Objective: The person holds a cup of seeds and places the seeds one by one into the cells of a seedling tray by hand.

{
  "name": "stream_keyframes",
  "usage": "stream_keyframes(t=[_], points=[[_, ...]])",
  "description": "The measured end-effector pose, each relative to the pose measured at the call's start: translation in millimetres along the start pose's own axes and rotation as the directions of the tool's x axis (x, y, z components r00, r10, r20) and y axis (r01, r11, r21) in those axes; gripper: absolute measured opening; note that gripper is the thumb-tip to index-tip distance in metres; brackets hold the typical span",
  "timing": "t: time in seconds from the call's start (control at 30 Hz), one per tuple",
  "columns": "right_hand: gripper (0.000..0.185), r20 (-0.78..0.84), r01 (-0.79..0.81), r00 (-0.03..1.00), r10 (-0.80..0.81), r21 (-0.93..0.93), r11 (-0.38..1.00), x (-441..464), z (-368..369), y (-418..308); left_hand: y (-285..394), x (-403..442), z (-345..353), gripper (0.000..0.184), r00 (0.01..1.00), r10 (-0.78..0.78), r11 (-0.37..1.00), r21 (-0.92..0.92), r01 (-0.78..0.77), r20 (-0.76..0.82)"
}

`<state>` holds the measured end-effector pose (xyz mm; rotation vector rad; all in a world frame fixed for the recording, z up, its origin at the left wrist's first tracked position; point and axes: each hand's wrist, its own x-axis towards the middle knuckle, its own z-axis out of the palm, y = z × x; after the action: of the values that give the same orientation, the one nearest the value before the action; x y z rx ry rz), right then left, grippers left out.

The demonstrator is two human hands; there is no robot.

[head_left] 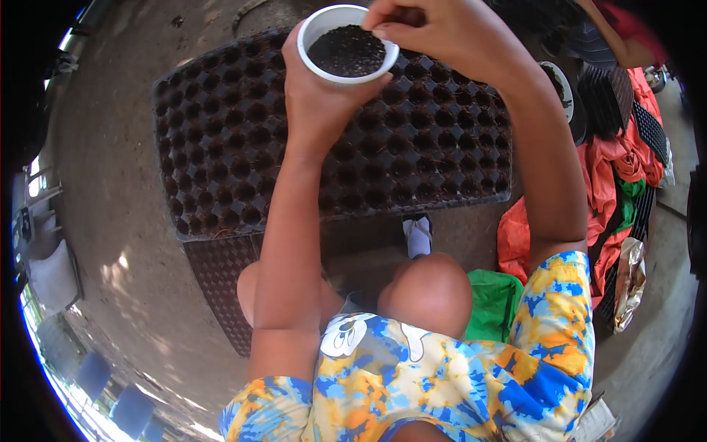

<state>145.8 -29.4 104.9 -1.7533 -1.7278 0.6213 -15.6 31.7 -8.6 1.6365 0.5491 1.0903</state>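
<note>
My left hand (313,103) is wrapped around a white plastic cup (322,70) holding dark, small-grained seeds or soil-like bits (347,51). The cup tilts a little toward me, so its contents show. Over the cup's right rim, my right hand (434,29) has its fingers pinched together; whatever they hold, if anything, is hidden. Beneath both hands lies a wide black seedling tray (331,214) with rows of round cells, which look filled with dark brown material.
A second dark tray (221,283) sits lower, by my left leg. Orange-red sacking (600,184), a green bag (492,302) and stacked black trays (605,99) lie at right. Another person (618,37) is at the upper right, near a white bowl (568,103). Blue chairs (132,409) stand lower left.
</note>
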Motion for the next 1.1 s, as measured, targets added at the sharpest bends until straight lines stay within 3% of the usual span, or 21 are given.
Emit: stream_keyframes(t=[0.03, 0.07, 0.1, 0.17, 0.37, 0.47, 1.1], points=[[0.014, -0.037, 0.066, 0.997, -0.065, 0.030, 0.997, -7.8, 1.6, 18.5, -1.5, 1.3, -6.0, 0.093, 1.000, -0.014, 1.000, -0.010, 0.014, -0.018], [0.014, 0.063, -0.092, 0.994, 0.092, 0.008, 0.996, -12.5, -1.9, 11.9, -1.8, 4.2, -12.1, 0.092, 0.998, 0.045, 0.997, 0.065, -0.041, -0.048], [0.016, 0.087, -0.184, 0.981, 0.173, 0.128, 0.975, -18.3, 9.6, 30.1, -0.2, 5.1, -16.6, 0.089, 0.996, 0.049, 0.994, 0.100, -0.042, -0.069], [0.017, 0.116, -0.146, 0.980, 0.159, -0.109, 0.983, -28.8, 28.6, 46.5, 3.4, 6.4, -18.1, 0.087, 0.996, -0.040, 0.992, -0.123, 0.030, -0.080], [0.020, 0.138, -0.240, 0.956, 0.257, -0.128, 0.962, -38.7, 47.5, 59.8, 5.8, 8.1, -16.1, 0.094, 0.995, 0.025, 0.995, -0.093, -0.034, -0.097], [0.019, 0.117, -0.217, 0.967, 0.227, -0.092, 0.972, -41.2, 49.0, 59.8, 15.5, 6.6, -14.6, 0.086, 0.998, -0.004, 0.999, -0.050, 0.001, -0.068], [0.017, 0.094, -0.238, 0.966, 0.240, -0.026, 0.971, -41.2, 51.4, 57.5, 13.8, 8.2, -9.8, 0.085, 0.999, 0.020, 0.997, -0.072, -0.024, -0.050]])
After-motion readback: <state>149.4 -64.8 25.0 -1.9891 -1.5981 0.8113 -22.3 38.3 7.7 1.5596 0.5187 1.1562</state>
